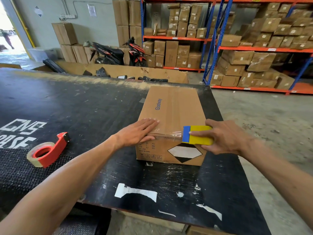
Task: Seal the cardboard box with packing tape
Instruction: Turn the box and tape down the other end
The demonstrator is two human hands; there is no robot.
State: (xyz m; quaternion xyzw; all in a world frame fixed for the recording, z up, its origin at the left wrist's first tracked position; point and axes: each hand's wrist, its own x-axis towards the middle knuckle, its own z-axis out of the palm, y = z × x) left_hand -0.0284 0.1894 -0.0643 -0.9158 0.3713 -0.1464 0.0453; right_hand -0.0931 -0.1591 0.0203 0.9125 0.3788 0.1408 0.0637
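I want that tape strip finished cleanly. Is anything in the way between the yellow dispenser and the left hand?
Nothing visible: only stretched clear tape spans the box edge between the dispenser in the right hand and the left hand.

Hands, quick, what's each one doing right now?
Left hand: open, flat on the cardboard box, holding nothing.
Right hand: closed around the yellow and blue tape dispenser at the box's near edge.
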